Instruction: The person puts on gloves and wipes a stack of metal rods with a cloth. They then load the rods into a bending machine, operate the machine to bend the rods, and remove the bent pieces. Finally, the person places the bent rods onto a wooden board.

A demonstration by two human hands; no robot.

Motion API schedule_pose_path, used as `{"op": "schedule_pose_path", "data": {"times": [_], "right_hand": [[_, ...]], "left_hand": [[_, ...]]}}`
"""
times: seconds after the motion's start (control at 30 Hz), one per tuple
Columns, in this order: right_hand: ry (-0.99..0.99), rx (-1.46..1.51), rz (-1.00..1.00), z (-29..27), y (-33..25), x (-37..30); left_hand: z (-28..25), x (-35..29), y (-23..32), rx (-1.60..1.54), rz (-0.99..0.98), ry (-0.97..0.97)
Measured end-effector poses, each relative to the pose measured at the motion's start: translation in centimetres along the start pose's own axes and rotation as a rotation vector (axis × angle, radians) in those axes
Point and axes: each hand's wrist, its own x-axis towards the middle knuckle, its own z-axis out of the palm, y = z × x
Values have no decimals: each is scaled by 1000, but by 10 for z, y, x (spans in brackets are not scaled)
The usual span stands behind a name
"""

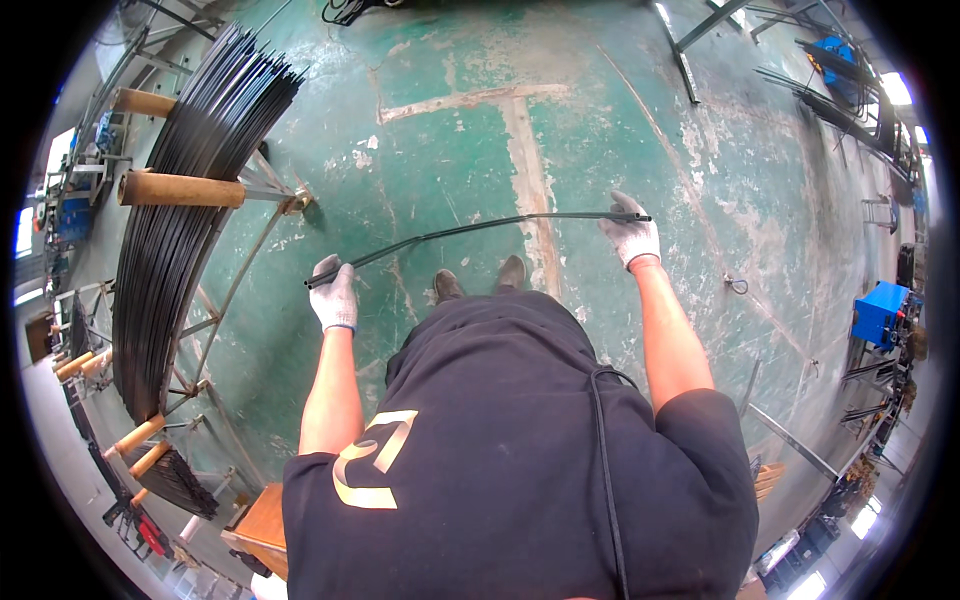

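In front of my body I hold a long thin black rod (pixel 470 228), or a few laid side by side; how many I cannot tell. It spans from hand to hand and shows slight bends along its length. My left hand (pixel 334 296), in a white knit glove, is closed round its left end. The other end lies in my right hand (pixel 631 236), gloved the same way and gripping it with the thumb side up. Short tips of the rod stick out past both hands.
To my left stands a metal rack with brown roller-like arms (pixel 185 190) bearing a thick stack of long black rods (pixel 165 290). A blue machine (pixel 880 313) and metal frames line the right side. Worn green floor (pixel 450 140) lies ahead, with a small ring-shaped object (pixel 738 286) on it.
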Motion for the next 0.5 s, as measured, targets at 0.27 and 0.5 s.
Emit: {"op": "schedule_pose_path", "data": {"times": [0.27,0.5], "right_hand": [[-54,36,13,1,0,0],[15,-187,-92,13,16,13]], "left_hand": [[2,12,-23,-25,85,46],[2,17,-20,56,97,37]]}}
